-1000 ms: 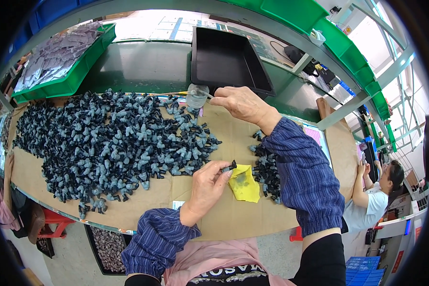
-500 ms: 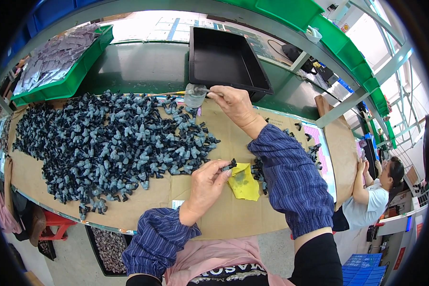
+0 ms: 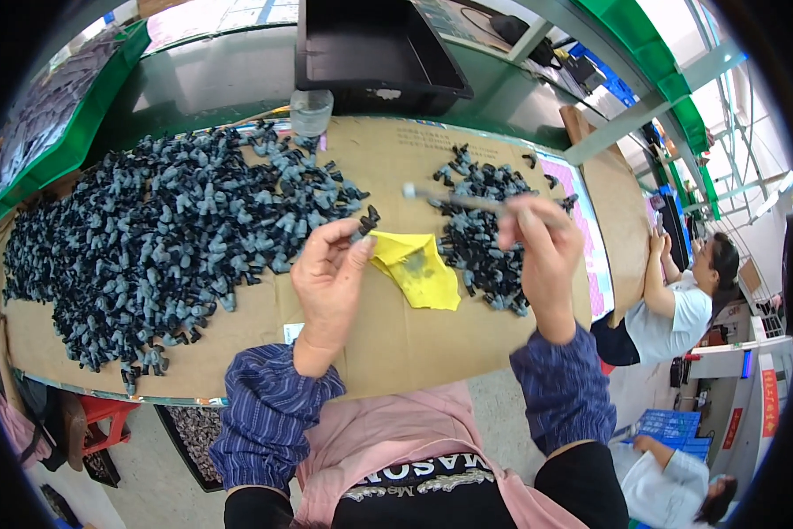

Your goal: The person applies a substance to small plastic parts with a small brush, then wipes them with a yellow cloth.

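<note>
Between thumb and fingers, my left hand [image 3: 326, 280] pinches a small black-and-grey plastic piece [image 3: 369, 220]. My right hand [image 3: 548, 256] grips a thin stick [image 3: 458, 200], blurred by motion, whose white tip points left. That tip is apart from the piece. Just right of my left hand, a yellow cloth [image 3: 427, 280] with dark stains lies on the cardboard [image 3: 370, 344]. A large heap of similar pieces [image 3: 167, 234] spreads on the left. The smaller heap [image 3: 484, 229] lies partly behind my right hand. A clear cup [image 3: 311, 115] stands at the heap's far edge.
Behind the cardboard stands a deep black tray [image 3: 387, 90]. A green bin [image 3: 105, 97] of greyish strips is at far left. Metal posts and green trays rise at right. One person [image 3: 670, 313] sits at the right; another [image 3: 661, 480] is lower right.
My right hand has moved from the cup toward me and to the right with the stick. My left hand has lifted the small piece slightly. The view has shifted, and another person appears lower right.
</note>
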A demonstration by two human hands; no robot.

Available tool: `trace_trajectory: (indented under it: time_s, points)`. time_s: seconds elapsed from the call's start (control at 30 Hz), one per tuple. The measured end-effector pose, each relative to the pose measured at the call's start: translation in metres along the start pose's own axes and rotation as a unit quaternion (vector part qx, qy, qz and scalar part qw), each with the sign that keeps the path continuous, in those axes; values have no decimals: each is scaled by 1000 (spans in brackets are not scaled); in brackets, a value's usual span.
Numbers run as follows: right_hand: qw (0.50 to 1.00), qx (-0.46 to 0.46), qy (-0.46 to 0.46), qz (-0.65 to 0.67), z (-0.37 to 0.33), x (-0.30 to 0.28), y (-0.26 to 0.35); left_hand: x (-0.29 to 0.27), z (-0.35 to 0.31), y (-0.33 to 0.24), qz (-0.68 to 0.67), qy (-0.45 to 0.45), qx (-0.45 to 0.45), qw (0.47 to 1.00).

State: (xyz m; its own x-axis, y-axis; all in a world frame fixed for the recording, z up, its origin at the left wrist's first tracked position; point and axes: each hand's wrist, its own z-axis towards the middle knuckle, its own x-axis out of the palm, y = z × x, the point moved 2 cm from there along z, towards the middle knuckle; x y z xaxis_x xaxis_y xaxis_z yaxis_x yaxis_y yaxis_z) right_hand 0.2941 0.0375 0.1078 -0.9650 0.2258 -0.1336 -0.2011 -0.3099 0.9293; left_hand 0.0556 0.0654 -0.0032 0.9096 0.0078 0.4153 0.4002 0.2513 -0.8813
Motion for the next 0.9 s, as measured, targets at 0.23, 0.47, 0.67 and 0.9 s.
trace_trajectory:
  time_s: [0.23,0.47,0.67,0.9]
  points:
    - [993,94,-11,-69,-78,-19,9,-1,-1,6,17,29,-7,999]
    - [972,11,114,-203,-54,6,-2,-3,-1,14,47,35,-3,998]
    - [949,-76,180,-247,-57,6,7,-2,1,12,57,44,-11,997]
    - [873,-186,263,-366,-74,7,15,-8,-5,20,152,69,16,986]
